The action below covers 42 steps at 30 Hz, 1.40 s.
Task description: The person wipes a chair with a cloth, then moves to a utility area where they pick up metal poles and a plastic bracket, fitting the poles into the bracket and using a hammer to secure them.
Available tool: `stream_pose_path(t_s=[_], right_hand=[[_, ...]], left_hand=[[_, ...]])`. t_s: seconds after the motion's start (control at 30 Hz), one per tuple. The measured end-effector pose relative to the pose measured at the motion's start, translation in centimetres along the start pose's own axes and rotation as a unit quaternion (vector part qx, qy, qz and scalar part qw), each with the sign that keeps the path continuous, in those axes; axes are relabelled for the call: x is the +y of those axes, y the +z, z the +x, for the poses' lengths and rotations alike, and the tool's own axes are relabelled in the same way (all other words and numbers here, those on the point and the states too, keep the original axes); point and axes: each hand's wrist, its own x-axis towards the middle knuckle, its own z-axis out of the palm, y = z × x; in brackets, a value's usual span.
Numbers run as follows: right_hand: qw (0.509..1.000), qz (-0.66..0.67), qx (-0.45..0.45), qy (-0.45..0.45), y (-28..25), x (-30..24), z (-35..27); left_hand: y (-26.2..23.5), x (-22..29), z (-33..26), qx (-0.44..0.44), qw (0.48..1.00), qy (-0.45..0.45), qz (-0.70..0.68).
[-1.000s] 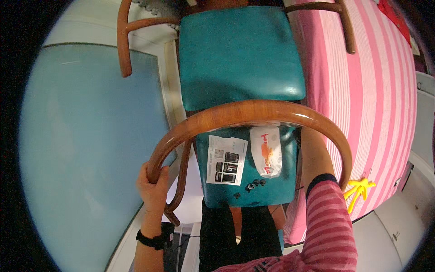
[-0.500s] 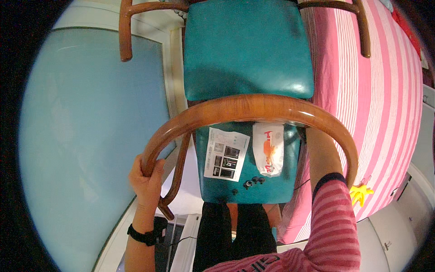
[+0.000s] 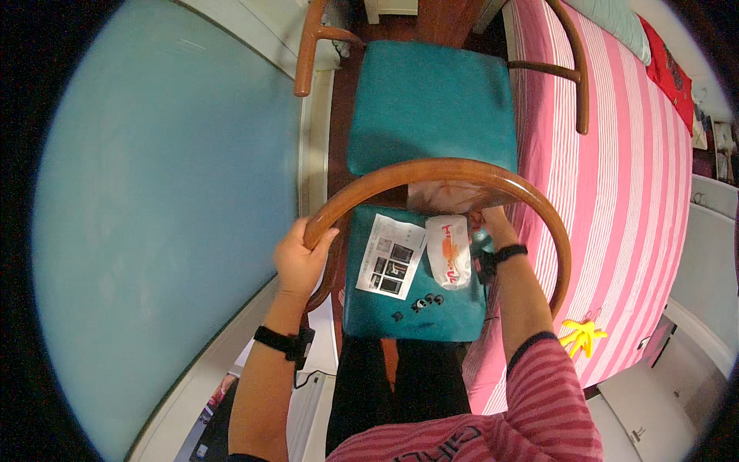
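Observation:
My left hand (image 3: 302,258) is wrapped round the left end of a curved wooden chair rail (image 3: 431,168), thumb on the near side. The rail arches over a teal seat (image 3: 416,323). My right hand (image 3: 489,222) reaches inside the arch, beside the white plastic bag (image 3: 449,252); its fingers are small and partly hidden, so I cannot make out a grip. On the seat lie a printed sheet of paper (image 3: 391,258) and several small black round parts (image 3: 428,302). Below the rail's middle a pale, shiny surface (image 3: 446,197) shows.
A second chair with a teal seat (image 3: 431,100) stands beyond. To the right is a bed with a pink striped cover (image 3: 616,192), a yellow toy (image 3: 583,337) on its near edge. A large bluish panel (image 3: 169,215) takes up the left side.
The rail has shifted in view, and the far chair now shows with a gap around it. My right hand, hidden behind the rail before, has come into sight beside the plastic bag.

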Motion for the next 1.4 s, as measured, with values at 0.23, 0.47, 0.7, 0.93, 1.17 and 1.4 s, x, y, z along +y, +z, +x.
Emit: stream_pose_path(t_s=[0.23,0.47,0.7,0.93,1.17,1.4], right_hand=[[0.952,0.254,0.024,-0.168,10.0,-3.7,-13.3],[0.895,0.089,0.160,-0.407,14.8,-5.6,-12.8],[0.955,0.049,0.108,-0.273,9.2,-4.4,-9.9],[0.970,-0.202,0.095,-0.101,7.9,-2.1,-6.3],[0.958,-0.033,0.179,-0.224,13.0,-1.8,-12.6],[0.772,-0.212,0.433,-0.415,20.9,-2.5,-16.2]], left_hand=[[-0.7,-1.3,-1.1,0.013,1.000,0.001,0.011],[-0.3,-1.0,-0.9,0.005,1.000,-0.010,-0.001],[-0.4,-0.6,-0.8,0.004,1.000,-0.001,0.024],[-0.3,-0.3,-0.7,0.005,0.999,0.000,0.032],[-1.0,-1.5,-0.7,0.010,0.998,0.013,0.060],[-1.0,-1.4,-0.9,0.014,0.999,0.014,0.028]])
